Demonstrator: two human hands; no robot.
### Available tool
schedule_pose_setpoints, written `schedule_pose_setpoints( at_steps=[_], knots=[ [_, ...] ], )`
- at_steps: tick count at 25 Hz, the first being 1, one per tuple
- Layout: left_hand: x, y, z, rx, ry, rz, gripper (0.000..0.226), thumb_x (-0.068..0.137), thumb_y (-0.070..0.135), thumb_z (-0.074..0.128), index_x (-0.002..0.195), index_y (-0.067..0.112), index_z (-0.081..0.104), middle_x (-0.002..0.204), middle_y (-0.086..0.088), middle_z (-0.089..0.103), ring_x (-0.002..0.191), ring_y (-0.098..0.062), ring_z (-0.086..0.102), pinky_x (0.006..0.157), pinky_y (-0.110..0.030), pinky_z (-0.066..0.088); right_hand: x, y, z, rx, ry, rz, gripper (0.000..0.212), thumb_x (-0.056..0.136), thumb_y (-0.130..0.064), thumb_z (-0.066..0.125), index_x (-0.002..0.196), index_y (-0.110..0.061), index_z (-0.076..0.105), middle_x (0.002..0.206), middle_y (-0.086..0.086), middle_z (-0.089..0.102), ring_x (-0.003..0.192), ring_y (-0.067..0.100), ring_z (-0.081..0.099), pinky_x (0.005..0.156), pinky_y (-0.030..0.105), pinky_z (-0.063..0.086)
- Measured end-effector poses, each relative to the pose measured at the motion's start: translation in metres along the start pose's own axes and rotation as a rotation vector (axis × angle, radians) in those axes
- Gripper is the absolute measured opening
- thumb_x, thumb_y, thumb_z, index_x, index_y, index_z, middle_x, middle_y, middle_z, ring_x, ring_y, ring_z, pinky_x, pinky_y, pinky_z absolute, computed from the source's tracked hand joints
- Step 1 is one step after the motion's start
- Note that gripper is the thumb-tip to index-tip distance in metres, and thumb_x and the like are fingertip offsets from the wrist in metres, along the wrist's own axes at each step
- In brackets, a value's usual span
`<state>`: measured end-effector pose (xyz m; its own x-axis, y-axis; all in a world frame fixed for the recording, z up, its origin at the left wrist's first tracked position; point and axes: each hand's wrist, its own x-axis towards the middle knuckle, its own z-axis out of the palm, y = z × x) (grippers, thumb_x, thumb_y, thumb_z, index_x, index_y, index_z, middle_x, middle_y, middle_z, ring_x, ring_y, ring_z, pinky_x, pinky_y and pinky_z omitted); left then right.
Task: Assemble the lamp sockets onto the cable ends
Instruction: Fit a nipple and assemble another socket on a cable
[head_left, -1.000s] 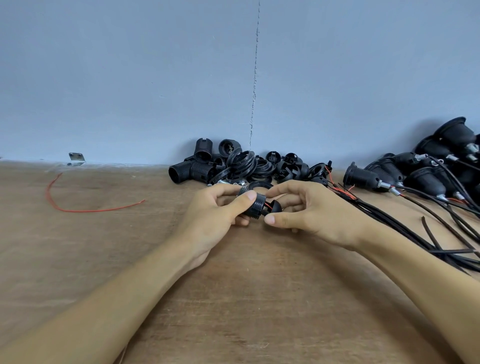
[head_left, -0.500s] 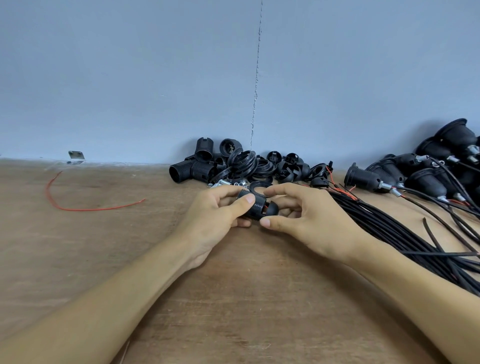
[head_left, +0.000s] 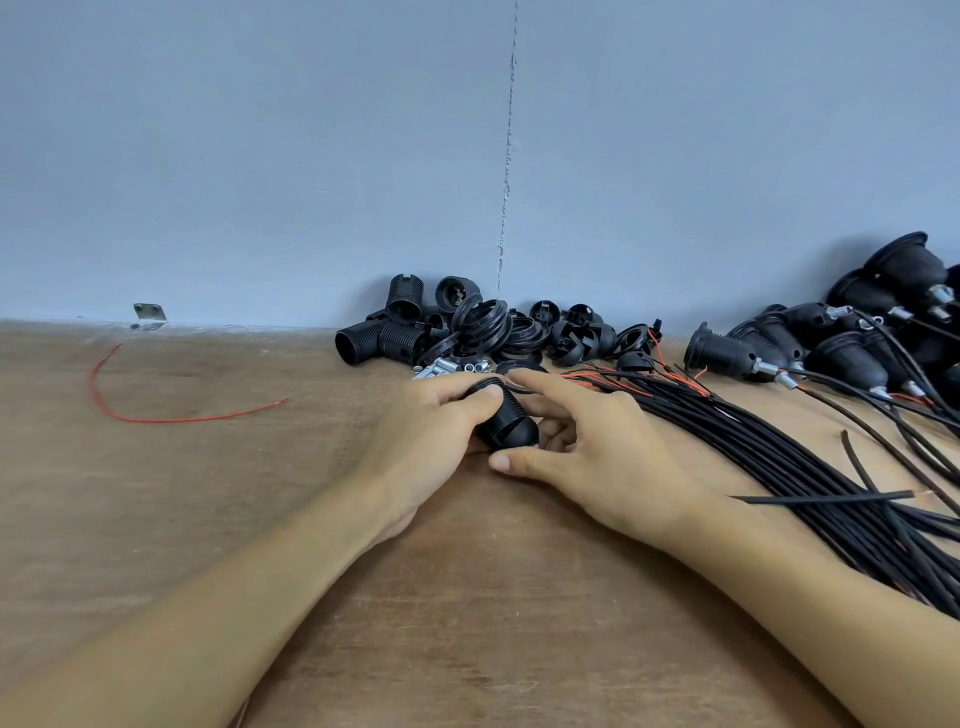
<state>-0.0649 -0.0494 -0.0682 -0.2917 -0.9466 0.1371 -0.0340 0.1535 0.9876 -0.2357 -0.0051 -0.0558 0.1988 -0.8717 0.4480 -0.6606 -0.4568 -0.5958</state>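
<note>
A black lamp socket (head_left: 506, 423) with a threaded body and a domed cap is held low over the wooden table (head_left: 467, 597). My left hand (head_left: 426, 441) grips the threaded body, thumb lying across its top. My right hand (head_left: 597, 457) cups the domed end: middle fingers curl behind the cap, index finger stretches over it, thumb sits just under it. A thick bundle of black cables (head_left: 779, 457) with red wire ends runs from beneath my right forearm toward the sockets. The cable end inside the socket is hidden.
Loose black socket bodies, rings and caps (head_left: 467, 332) are piled at the wall, with small metal tubes (head_left: 441, 366) in front. Assembled sockets on cables (head_left: 841, 353) lie at the right. A red wire (head_left: 156, 415) and a metal bracket (head_left: 149, 314) are at the left.
The gap between cap and threaded body has closed; they now look joined. My right hand's fingers have spread wider round the cap. Both hands stayed in place.
</note>
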Motion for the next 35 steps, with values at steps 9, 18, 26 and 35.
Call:
schedule_pose_setpoints(
  at_steps=[9, 18, 26, 35],
  knots=[
    [-0.007, -0.001, 0.015, 0.050, 0.170, 0.049, 0.027, 0.083, 0.043, 0.059, 0.093, 0.026, 0.079, 0.095, -0.009, 0.077, 0.100, -0.033, 0.072, 0.096, -0.058, 0.054, -0.003, 0.001, 0.007, -0.053, 0.077, -0.021, 0.044, 0.078, -0.032, 0.082, 0.119, -0.029, 0.067, 0.086, -0.001, 0.070, 0.074, 0.014, 0.058, 0.074, 0.040, 0.052],
    [-0.005, 0.002, 0.015, 0.050, 0.149, 0.026, 0.017, 0.092, 0.037, 0.064, 0.098, 0.030, 0.078, 0.095, 0.003, 0.078, 0.100, -0.020, 0.073, 0.097, -0.051, 0.055, 0.000, 0.002, 0.004, -0.011, 0.098, 0.046, 0.043, 0.079, -0.032, 0.082, 0.120, -0.031, 0.068, 0.091, -0.013, 0.071, 0.080, 0.009, 0.061, 0.077, 0.026, 0.051],
    [0.000, -0.006, -0.002, 0.397, 0.111, 0.119, 0.025, 0.080, 0.022, 0.086, 0.097, 0.035, 0.072, 0.086, 0.016, 0.074, 0.074, 0.005, 0.065, 0.073, -0.013, 0.049, 0.008, 0.019, -0.015, -0.245, -0.022, 0.154, 0.051, 0.076, -0.015, 0.068, 0.125, -0.032, 0.063, 0.122, -0.012, 0.066, 0.116, 0.010, 0.057, 0.101, 0.024, 0.041],
    [0.001, -0.006, 0.006, 0.739, 0.086, 0.217, 0.011, 0.086, 0.024, 0.075, 0.091, 0.034, 0.072, 0.062, 0.029, 0.055, 0.067, 0.015, 0.052, 0.056, -0.009, 0.032, 0.017, 0.017, -0.014, -0.297, -0.176, 0.163, 0.041, 0.078, -0.038, 0.074, 0.112, -0.031, 0.051, 0.131, -0.015, 0.051, 0.128, 0.015, 0.039, 0.110, 0.043, 0.033]
  ],
)
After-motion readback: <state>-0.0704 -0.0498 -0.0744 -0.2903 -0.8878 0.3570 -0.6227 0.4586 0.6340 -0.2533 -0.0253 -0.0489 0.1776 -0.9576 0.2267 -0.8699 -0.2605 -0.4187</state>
